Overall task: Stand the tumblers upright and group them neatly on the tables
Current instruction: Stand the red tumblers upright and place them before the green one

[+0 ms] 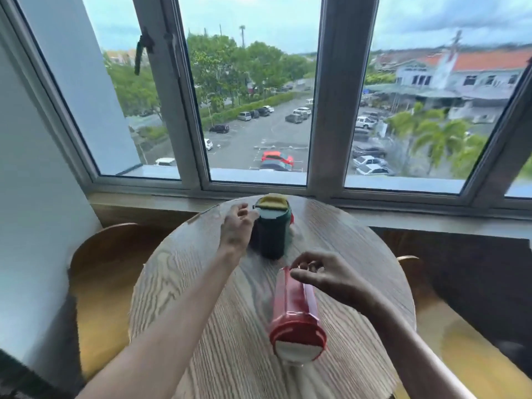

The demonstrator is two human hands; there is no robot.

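A dark green tumbler with a yellow and teal lid stands upright at the far side of the round wooden table. My left hand rests against its left side near the lid, fingers loosely curled and apart, not wrapped around it. Nearer to me, a red tumbler lies lengthwise or tilted, its red and white lid facing me. My right hand covers its far end, with the fingers curled around it. A small red piece peeks out behind the green tumbler.
A wooden chair curves around the table's left side, and a yellow seat sits at the right. Past the table's far edge, the window sill and tall window frames overlook a car park.
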